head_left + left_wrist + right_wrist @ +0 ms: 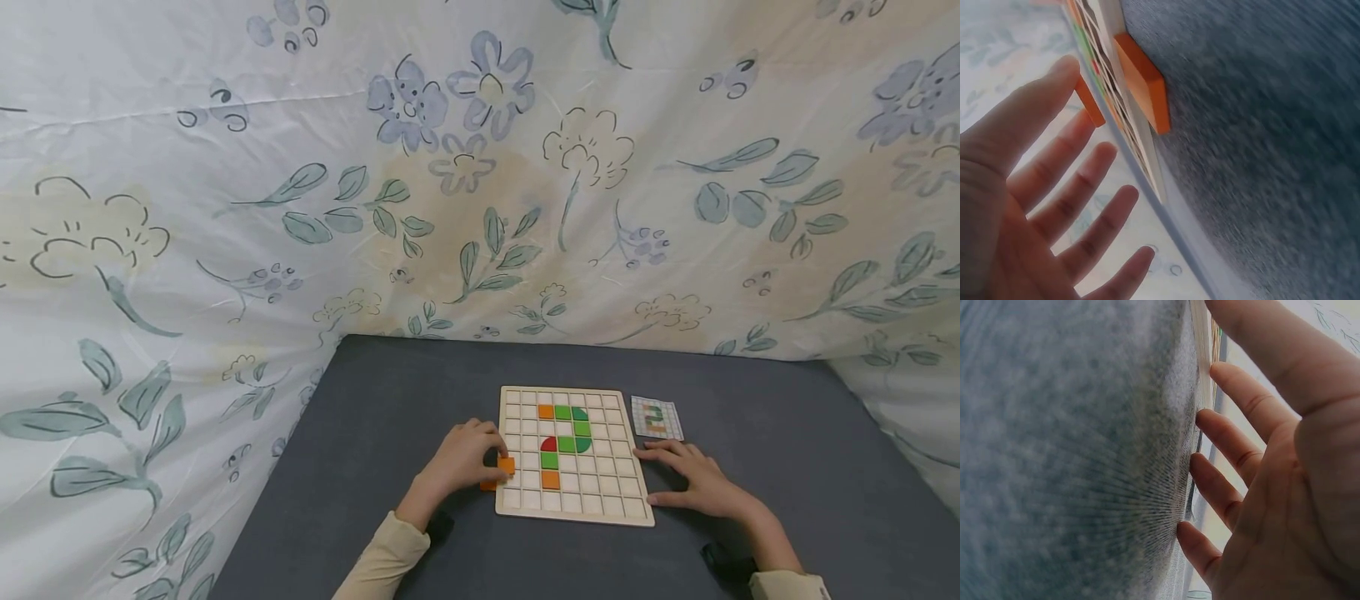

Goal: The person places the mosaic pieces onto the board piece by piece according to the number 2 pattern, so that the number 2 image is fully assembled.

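My left hand (468,455) pinches a square orange tile (507,465) between thumb and index finger, over the left side of a wooden grid board (575,518). In the left wrist view, the pinched tile (1089,101) is held by its edges, the other fingers spread. Another orange tile (1146,84) leans against the board's left rim. Along the opposite rim rests my right hand (699,478), its fingers spread and its thumb tip at the board's edge. A winding line of orange, green and red tiles (566,444) sits in the board's squares.
Beyond the right hand's fingertips lies a small printed card (657,417) with a coloured grid pattern, right of the board. A dark grey cloth (405,400) covers the table. Flowered fabric (480,208) hangs behind and at the sides.
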### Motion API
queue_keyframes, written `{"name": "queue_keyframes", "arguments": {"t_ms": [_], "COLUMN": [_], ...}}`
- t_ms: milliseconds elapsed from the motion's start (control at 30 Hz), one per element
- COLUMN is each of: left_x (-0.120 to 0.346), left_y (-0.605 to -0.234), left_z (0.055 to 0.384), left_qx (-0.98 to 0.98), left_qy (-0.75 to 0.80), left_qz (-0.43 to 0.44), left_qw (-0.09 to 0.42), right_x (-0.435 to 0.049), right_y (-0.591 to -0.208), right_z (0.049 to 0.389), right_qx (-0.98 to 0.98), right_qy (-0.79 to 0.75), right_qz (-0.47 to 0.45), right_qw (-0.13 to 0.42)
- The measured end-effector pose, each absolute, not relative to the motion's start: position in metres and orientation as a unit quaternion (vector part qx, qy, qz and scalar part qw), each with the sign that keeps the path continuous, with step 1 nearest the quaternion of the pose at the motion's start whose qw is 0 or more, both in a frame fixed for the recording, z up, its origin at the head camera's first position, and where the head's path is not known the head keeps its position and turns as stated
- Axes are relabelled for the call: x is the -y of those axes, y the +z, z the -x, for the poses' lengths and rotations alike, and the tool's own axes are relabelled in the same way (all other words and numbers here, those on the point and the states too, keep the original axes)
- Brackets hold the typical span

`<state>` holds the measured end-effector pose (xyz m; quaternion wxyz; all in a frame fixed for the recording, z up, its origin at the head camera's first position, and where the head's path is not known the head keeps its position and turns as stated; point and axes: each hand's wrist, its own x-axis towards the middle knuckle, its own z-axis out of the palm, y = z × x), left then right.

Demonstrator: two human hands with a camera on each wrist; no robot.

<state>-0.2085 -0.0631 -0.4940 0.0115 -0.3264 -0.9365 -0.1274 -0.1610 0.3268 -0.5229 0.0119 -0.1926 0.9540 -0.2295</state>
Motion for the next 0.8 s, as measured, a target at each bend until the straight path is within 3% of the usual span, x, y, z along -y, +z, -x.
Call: {"name": "queue_keyframes", "arguments": {"t_ms": [800], "left_x": [0.026], "left_y": [-0.492], "left_z": [0.203], "left_qx": [0.924], "left_qy": [-0.112], "left_qz": [0.363], "left_qw": [0.041], "right_x": [-0.327], "right_y": [-0.519], "right_z": [0.161], "right_qx": [-0.954], "right_qy": [-0.228], "right_qz": [0.192], "right_qw": [0.021]}}
